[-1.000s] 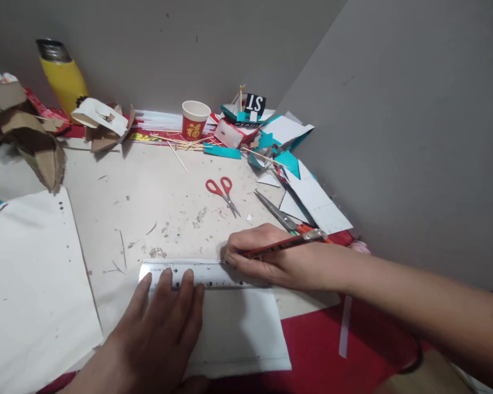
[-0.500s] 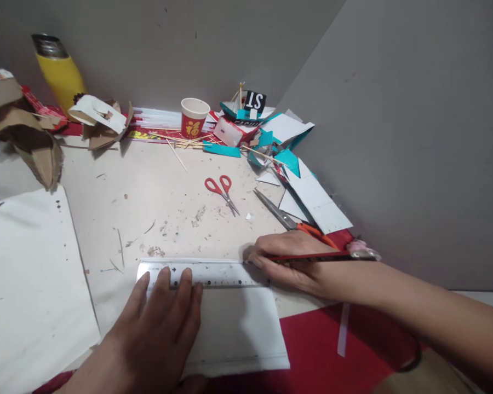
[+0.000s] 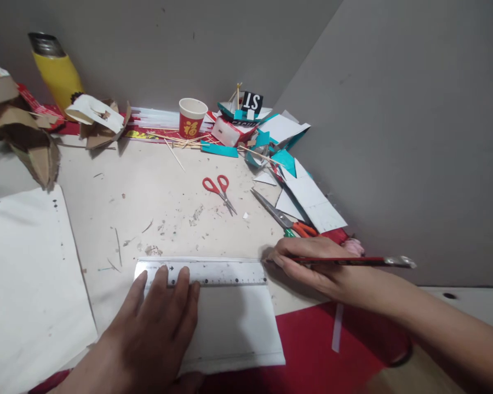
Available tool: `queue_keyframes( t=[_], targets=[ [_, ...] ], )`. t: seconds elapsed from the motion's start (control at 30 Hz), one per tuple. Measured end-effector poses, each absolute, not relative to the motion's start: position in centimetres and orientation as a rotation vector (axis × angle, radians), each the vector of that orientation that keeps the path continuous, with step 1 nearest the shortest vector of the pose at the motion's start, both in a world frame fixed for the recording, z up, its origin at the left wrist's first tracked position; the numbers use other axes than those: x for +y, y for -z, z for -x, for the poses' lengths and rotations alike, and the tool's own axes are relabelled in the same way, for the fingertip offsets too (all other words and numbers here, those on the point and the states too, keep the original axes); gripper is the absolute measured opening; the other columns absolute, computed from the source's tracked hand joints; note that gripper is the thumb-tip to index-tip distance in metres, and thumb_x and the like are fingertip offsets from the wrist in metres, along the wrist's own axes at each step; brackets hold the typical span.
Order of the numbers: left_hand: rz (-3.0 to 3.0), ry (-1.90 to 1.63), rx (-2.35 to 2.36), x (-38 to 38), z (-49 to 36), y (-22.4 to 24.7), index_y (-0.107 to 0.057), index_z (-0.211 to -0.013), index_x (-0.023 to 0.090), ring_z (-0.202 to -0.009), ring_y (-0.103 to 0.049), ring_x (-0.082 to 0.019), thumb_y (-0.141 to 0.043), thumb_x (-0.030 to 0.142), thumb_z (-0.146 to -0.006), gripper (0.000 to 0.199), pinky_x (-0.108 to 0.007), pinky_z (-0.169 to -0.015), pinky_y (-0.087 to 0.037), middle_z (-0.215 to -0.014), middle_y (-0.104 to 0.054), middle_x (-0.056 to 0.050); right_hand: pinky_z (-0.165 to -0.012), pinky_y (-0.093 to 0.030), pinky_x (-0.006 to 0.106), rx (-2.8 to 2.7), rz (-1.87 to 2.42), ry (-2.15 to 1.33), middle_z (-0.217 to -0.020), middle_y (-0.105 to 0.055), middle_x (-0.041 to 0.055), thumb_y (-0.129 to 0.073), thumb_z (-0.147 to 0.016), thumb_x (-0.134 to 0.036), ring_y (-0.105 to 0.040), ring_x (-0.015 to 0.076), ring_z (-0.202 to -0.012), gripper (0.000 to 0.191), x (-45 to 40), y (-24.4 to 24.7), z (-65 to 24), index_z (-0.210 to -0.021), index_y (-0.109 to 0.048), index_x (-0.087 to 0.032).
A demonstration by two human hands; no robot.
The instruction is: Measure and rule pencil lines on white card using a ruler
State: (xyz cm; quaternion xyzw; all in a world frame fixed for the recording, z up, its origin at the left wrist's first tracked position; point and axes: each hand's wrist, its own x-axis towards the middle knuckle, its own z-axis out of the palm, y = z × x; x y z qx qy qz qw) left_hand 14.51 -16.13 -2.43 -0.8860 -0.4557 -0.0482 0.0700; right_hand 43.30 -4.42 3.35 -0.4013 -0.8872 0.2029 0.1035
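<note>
A clear ruler [image 3: 225,273] lies along the far edge of a white sheet of card [image 3: 234,323]. My left hand [image 3: 160,317] rests on the ruler with its fingers spread, pressing it flat. In my right hand [image 3: 308,262] is a dark red pencil [image 3: 365,262], held in a pinch and slanting back over the wrist. The pencil's tip is at the right end of the ruler's upper edge. Beyond that hand are large scissors [image 3: 279,213] with orange handles, partly covered by the hand, and small red-handled scissors [image 3: 221,192].
A red paper cup [image 3: 191,121], thin wooden sticks [image 3: 175,156] and cut teal and white card scraps [image 3: 312,197] line the wall. At back left stand a yellow bottle [image 3: 57,76] and torn cardboard [image 3: 36,153]. A large white sheet [image 3: 28,284] lies left, red paper [image 3: 308,334] in front.
My right hand has slid right along the ruler's upper edge with the pencil, up to the ruler's end. My left hand stays on the ruler. The whole view has shifted slightly.
</note>
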Motion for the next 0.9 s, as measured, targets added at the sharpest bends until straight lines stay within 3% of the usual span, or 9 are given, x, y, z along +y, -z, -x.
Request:
queue_keyframes(
  t=[0.23, 0.43, 0.63, 0.9],
  targets=[
    [2.695, 0.214, -1.346, -16.1, -14.0, 2.5, -0.056, -0.135, 0.013, -0.127, -0.04, -0.041, -0.04, 0.067, -0.086, 0.075, -0.054, -0.108, -0.02, -0.141, -0.054, -0.015, -0.058, -0.054, 0.021, -2.35, 1.208, -0.738, -0.075, -0.071, 0.0004, -0.046, -0.099, -0.028, -0.067, 0.0126, -0.064, 0.021, -6.2, -3.1, -45.5, -0.096, -0.066, -0.024],
    [2.696, 0.302, -1.178, -15.9, -13.5, 2.5, -0.062, -0.126, 0.01, -0.12, -0.049, -0.03, -0.032, 0.055, -0.095, 0.062, -0.045, -0.107, -0.022, -0.132, -0.062, -0.016, -0.077, -0.058, 0.029, -2.311, 1.186, -0.661, -0.099, -0.073, 0.0055, -0.05, -0.097, -0.025, -0.071, 0.018, -0.089, 0.018, -8.3, -1.3, -44.3, -0.11, -0.063, -0.024],
    [2.678, 0.434, -1.149, -16.1, -13.7, 2.9, -0.063, -0.122, 0.008, -0.117, -0.053, -0.029, -0.029, 0.046, -0.097, 0.056, -0.044, -0.105, -0.025, -0.126, -0.066, -0.015, -0.09, -0.054, 0.045, -2.467, 1.096, -0.406, -0.114, -0.066, 0.0118, -0.064, -0.09, -0.031, -0.061, 0.0264, -0.107, 0.045, -8.9, 0.8, -43.1, -0.132, -0.051, -0.023],
    [2.645, 0.527, -1.067, -16.6, -13.8, 4.0, -0.061, -0.118, 0.009, -0.111, -0.057, -0.028, -0.035, 0.037, -0.097, 0.044, -0.044, -0.111, -0.027, -0.119, -0.068, -0.016, -0.094, -0.051, 0.045, -2.451, 1.085, -0.333, -0.115, -0.066, 0.0107, -0.061, -0.092, -0.03, -0.058, 0.0262, -0.11, 0.046, -9.9, 1.9, -43.2, -0.135, -0.046, -0.024]
  ],
)
